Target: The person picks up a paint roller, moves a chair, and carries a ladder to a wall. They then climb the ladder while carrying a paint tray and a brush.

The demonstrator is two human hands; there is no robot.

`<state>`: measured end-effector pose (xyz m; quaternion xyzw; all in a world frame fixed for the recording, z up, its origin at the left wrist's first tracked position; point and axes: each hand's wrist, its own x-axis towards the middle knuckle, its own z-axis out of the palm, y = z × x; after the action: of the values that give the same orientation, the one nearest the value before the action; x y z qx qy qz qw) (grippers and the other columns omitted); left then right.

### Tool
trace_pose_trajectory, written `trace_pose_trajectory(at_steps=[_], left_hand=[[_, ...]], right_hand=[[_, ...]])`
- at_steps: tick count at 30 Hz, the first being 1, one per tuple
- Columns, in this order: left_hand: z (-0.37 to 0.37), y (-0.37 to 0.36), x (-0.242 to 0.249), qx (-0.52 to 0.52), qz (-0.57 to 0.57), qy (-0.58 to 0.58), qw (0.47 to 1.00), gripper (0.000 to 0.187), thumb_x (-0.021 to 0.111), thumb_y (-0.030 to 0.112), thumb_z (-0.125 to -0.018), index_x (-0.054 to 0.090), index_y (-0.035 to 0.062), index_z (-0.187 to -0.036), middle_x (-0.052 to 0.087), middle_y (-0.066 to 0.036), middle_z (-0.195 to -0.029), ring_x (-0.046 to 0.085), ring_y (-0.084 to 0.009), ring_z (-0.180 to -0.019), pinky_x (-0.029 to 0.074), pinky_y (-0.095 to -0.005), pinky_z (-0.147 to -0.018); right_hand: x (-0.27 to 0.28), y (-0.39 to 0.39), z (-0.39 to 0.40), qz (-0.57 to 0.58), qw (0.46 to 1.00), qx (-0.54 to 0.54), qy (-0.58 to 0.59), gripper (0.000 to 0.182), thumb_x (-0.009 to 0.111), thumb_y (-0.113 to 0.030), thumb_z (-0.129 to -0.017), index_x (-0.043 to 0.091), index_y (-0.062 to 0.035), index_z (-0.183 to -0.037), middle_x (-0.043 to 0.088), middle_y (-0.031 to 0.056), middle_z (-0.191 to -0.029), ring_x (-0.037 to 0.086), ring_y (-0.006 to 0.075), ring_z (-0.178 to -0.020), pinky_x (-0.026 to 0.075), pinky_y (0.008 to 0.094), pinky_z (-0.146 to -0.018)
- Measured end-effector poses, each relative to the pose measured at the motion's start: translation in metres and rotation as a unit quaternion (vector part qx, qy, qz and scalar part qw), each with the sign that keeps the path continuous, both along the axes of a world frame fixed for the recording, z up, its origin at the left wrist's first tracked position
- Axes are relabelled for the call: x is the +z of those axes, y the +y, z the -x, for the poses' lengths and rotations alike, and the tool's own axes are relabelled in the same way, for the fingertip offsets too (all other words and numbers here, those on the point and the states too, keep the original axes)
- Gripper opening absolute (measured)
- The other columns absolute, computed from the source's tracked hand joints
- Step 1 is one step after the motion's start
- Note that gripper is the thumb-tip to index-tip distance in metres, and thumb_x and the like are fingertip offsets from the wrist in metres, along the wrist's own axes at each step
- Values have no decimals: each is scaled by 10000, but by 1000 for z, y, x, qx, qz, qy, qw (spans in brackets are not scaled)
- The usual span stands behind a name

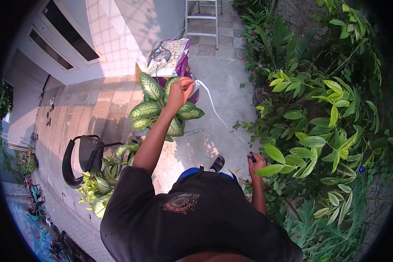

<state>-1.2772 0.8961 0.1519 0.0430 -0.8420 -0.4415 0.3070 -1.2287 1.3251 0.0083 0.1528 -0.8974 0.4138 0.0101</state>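
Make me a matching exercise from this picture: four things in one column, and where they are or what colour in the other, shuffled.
1. Left hand
2. Right hand
3. Chair
4. Ladder

A. Silver, over checkered paving
B. At the curled end of the white cord
C. Holding a dark handle
D. Black, beside leafy plants

Pairs: 1-B, 2-C, 3-D, 4-A

Open pavement (227, 105) between leafy plants (312, 142)
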Motion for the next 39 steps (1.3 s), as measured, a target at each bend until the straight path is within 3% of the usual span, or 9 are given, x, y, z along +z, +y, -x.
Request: trace_pose_trajectory(at_steps=[2,4,7,9,15,21,30,32,39], left_hand=[[14,0,3,-10,20,-1,1000,142,664,50,-858,684,-26,-976,670,-108,-955,668,-179,-821,544,-287,-738],[26,3,4,-5,57,30,998,109,662,32,-838,673,-36,-922,657,-130,-888,655,-233,-766,513,-301,-668],[44,10,7,3,98,47,994,87,663,29,-824,668,-25,-891,655,-140,-864,643,-273,-732,503,-329,-640],[54,16,9,9,120,45,992,74,662,28,-822,662,-21,-877,655,-140,-852,644,-280,-725,501,-338,-634],[94,15,-5,34,154,75,985,89,668,22,-804,623,-21,-868,650,-154,-834,654,-302,-727,508,-380,-643],[141,8,-18,41,93,45,994,98,654,27,-827,610,-30,-893,658,-170,-846,685,-289,-773,536,-354,-676],[226,-39,-33,42,23,48,998,117,615,44,-879,605,-51,-946,659,-133,-751,702,-201,-705,531,-287,-592],[244,-63,-31,56,-155,53,985,116,593,38,-899,572,-49,-971,662,-122,-756,696,-173,-669,534,-283,-584],[276,-109,-20,-32,-307,135,942,149,513,103,-982,525,-45,-997,629,-91,-809,662,-155,-695,547,-276,-660]], right_hand=[[-10,5,12,-54,996,-27,60,204,702,-101,-766,675,-22,-952,600,159,-797,604,342,-729,468,391,-665],[-15,9,19,-80,995,-44,27,223,704,-113,-780,675,-42,-989,628,170,-851,613,358,-806,472,405,-728],[-10,13,29,-97,985,-19,140,248,708,-130,-789,677,-61,-1026,655,174,-935,610,365,-906,464,420,-822],[1,14,36,-37,993,-7,112,247,699,-166,-753,673,-67,-978,622,147,-863,604,380,-797,480,435,-717],[36,-7,46,-26,995,-61,73,189,694,-116,-735,681,-89,-921,580,126,-792,602,351,-741,472,422,-654],[23,-29,65,-32,995,-96,8,181,722,-151,-748,678,-82,-909,595,128,-798,599,370,-740,467,425,-629],[30,-74,115,-90,985,-145,-18,164,718,-167,-756,692,-102,-904,595,118,-795,602,359,-757,468,430,-639],[28,-87,127,-95,984,-149,-19,164,720,-174,-757,695,-103,-903,595,116,-794,604,356,-760,469,430,-642],[29,-143,162,-100,984,-147,-12,178,728,-206,-766,697,-101,-907,594,116,-790,601,360,-765,470,425,-652]])
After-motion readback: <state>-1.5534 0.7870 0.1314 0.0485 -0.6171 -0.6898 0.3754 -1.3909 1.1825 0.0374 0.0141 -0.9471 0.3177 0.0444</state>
